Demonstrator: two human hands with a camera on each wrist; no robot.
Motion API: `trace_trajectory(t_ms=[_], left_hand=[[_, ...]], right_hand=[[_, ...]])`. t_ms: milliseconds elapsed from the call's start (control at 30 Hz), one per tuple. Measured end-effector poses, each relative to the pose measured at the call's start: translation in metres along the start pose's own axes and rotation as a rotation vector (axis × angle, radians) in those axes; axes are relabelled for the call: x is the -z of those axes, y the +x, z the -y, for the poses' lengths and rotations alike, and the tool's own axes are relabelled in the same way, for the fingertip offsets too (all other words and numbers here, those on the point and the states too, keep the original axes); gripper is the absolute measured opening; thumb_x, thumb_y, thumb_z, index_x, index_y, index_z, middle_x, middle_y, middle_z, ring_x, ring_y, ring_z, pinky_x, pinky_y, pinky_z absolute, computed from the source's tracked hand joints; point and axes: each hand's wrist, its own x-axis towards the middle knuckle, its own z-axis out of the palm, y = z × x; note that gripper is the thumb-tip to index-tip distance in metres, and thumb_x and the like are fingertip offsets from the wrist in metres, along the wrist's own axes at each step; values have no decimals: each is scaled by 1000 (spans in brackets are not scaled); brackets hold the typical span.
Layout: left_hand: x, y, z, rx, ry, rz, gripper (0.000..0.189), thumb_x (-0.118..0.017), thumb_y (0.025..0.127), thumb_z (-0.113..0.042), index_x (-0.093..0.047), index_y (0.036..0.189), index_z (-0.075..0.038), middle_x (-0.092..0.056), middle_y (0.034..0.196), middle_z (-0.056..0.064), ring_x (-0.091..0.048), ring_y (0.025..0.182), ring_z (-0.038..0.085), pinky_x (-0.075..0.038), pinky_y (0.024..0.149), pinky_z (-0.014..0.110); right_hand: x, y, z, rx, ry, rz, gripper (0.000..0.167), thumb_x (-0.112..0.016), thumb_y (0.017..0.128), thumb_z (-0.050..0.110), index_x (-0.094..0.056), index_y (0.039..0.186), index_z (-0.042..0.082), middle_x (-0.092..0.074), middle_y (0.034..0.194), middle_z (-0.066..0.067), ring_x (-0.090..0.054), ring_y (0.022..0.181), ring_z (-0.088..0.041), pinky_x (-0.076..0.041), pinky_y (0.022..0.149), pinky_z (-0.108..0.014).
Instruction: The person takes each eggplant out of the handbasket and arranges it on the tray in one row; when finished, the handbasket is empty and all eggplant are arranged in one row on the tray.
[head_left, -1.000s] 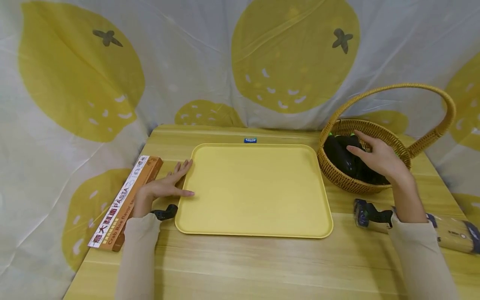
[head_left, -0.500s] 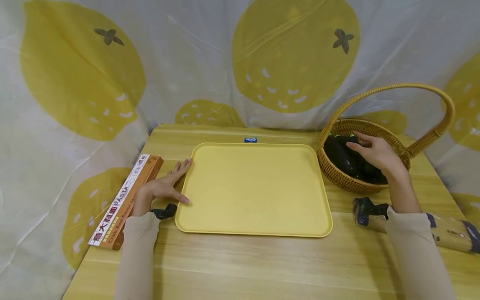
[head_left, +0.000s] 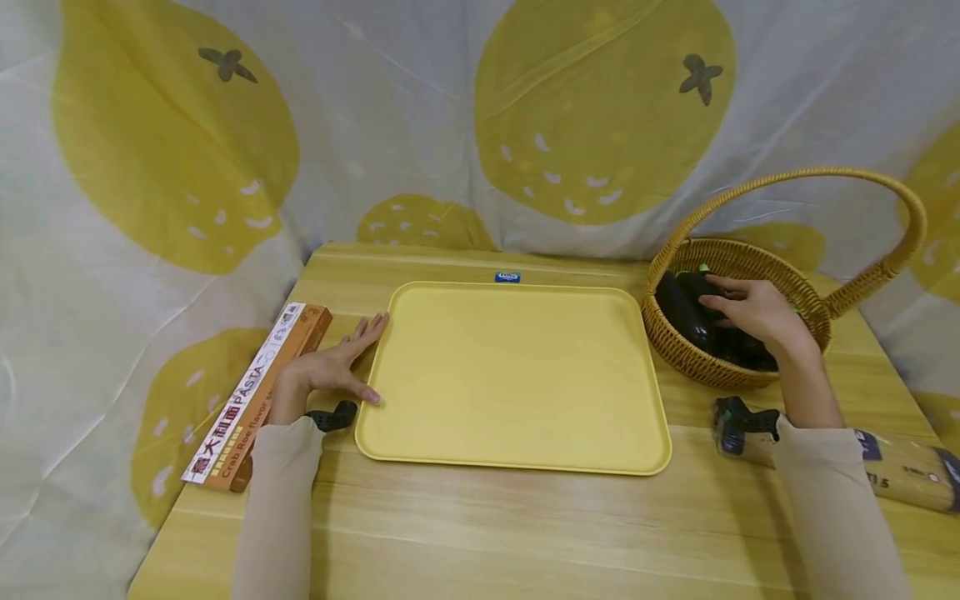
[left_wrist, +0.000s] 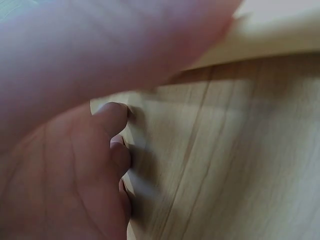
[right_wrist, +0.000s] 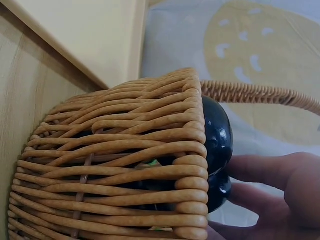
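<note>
A yellow rectangular tray [head_left: 517, 375] lies on the wooden table. My left hand [head_left: 330, 371] rests at its left edge, thumb and fingers spread, with the thumb tip on the rim. In the left wrist view the thumb crosses above the other fingers [left_wrist: 112, 117], close to the table. At the right, a wicker basket [head_left: 697, 362] with a tall arched handle holds several dark glossy eggplants [head_left: 678, 312]. My right hand [head_left: 757, 312] reaches inside and pinches one between thumb and fingers. From the right wrist, the basket's woven wall hides most of the eggplants [right_wrist: 217, 132].
An orange and white pasta box [head_left: 255, 396] lies slanted left of the tray, beside my left forearm. A clear pack of dry noodles [head_left: 907, 471] sits partly under my right forearm. Behind the tray is a small blue packet [head_left: 507, 277]; a lemon-print cloth [head_left: 420, 125] hangs beyond.
My right hand's fingers have closed in on an eggplant in the basket. The left thumb has drawn back slightly toward the tray's rim. The head view has shifted a little.
</note>
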Motion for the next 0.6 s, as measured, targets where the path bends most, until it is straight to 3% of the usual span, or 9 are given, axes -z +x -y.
trace_trajectory(t_ms=[100,233,400,600], left_hand=[[0,0,-1,11,-8,0,142,-95,73,-27,11,166,-11,27,167,26,27,154,47,14,119,76],[-1,-1,-2,19,-15,3,142,-95,74,-26,11,166,-11,28,167,27,27,154,48,15,119,76],[-1,0,-2,20,-20,7,142,-95,74,-26,12,166,-10,28,167,26,28,154,47,15,120,74],[0,-1,-3,22,2,9,141,-94,74,-27,11,166,-9,28,167,27,28,154,48,14,120,75]], right_hand=[[-1,-1,0,0,4,-15,71,-49,108,46,-25,164,10,-32,159,-39,-73,94,-13,-53,103,-58],[-3,-2,-1,8,7,-33,71,-51,107,46,-28,164,9,-34,159,-38,-71,90,-3,-58,97,-49],[-3,-2,-5,18,42,-37,70,-52,107,45,-28,163,10,-25,165,-34,-63,81,14,-62,88,-34],[-3,-7,-6,40,80,-45,69,-52,107,43,-28,163,10,-26,165,-33,-60,80,19,-62,86,-28]])
